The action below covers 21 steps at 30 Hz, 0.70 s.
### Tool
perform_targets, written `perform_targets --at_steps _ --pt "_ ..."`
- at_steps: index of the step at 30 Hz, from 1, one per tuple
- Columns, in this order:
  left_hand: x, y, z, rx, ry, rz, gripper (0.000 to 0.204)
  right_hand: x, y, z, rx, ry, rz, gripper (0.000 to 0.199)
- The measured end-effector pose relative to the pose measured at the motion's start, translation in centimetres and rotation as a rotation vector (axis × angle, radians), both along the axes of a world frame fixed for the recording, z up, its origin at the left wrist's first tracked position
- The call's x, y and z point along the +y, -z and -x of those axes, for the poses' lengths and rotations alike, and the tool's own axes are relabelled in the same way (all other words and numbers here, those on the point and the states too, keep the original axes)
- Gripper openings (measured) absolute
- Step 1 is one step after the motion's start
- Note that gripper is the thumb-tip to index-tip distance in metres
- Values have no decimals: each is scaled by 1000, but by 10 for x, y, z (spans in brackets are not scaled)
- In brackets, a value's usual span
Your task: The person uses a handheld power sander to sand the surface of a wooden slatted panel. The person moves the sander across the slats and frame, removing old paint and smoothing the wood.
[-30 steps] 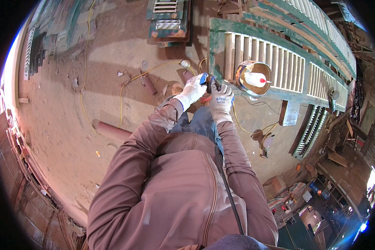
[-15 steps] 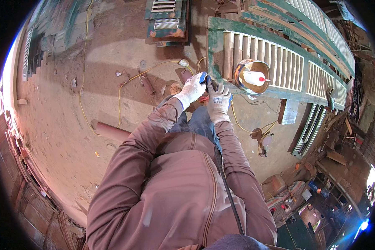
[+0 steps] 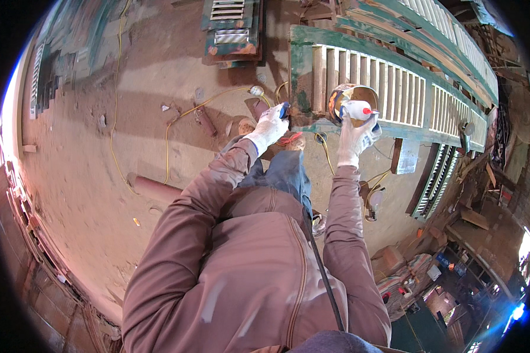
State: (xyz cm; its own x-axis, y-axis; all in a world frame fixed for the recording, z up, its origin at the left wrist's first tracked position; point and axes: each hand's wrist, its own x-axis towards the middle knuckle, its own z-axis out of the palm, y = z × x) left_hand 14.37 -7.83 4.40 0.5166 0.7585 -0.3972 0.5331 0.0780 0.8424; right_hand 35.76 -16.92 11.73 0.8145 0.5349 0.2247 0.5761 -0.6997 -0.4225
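My right hand [image 3: 359, 140], in a white glove with blue on it, is at the near rim of an open round can [image 3: 368, 94]. Its fingers close about a white squeeze bottle [image 3: 354, 109] with a red tip, which lies tilted in the can's mouth. The can stands on a green louvered shutter panel [image 3: 303, 76] with pale slats. Near that panel's left corner, my left hand [image 3: 270, 126], gloved alike, is closed with its fingertips together. What it holds, if anything, is too small and dark to name.
A yellow cord [image 3: 168, 135] snakes over the dirt floor, near a brown tube [image 3: 153, 187]. More shutter panels [image 3: 232, 38] are stacked ahead. A corded tool [image 3: 374, 200] rests at right, beside a slatted panel [image 3: 436, 182]. Clutter fills the lower right.
My right hand has left my left hand and moved right to the bottle in the can. My left hand has stayed nearly in place.
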Motion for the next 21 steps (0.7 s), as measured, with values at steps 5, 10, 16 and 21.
perform_targets --at_steps 5,10,16,21 --pt "2 4 3 -53 -1 -29 47 12 14 -19 48 40 -15 84" --pt "1 -11 -1 22 2 -5 46 11 -17 -5 190 71 -193 70" --pt "9 -6 -6 140 24 48 41 -25 -56 44 521 -147 -490 67" --pt "3 14 0 -10 -29 9 44 -47 -33 71 313 -433 39 81"
